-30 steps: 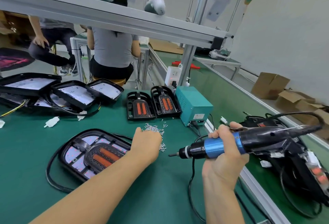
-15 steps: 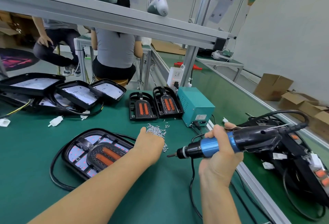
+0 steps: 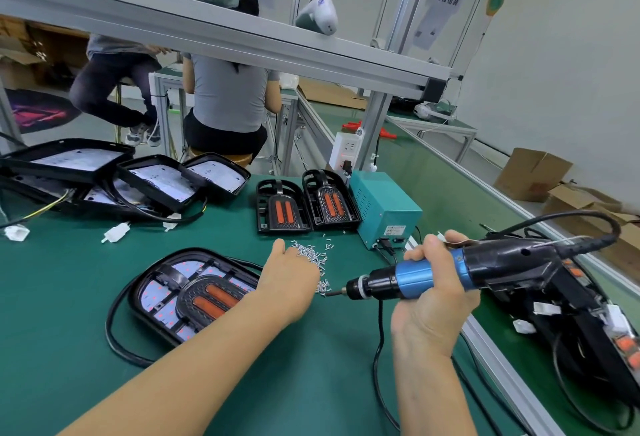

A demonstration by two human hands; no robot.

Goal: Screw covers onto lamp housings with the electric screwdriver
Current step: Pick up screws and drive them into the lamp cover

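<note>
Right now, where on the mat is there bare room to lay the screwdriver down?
Bare mat lies left of the lamp, below the white plugs. More lies near the front edge, between the forearms. Crowded: the screws under the left hand, and the right side, tangled with cables.

A teal power box [image 3: 384,209] stands at the worktop's [image 3: 62,297] far right edge, a white socket strip [image 3: 343,152] behind it. Cardboard boxes [image 3: 533,174] sit on the floor; two seated people [image 3: 228,96] beyond the far edge
</note>
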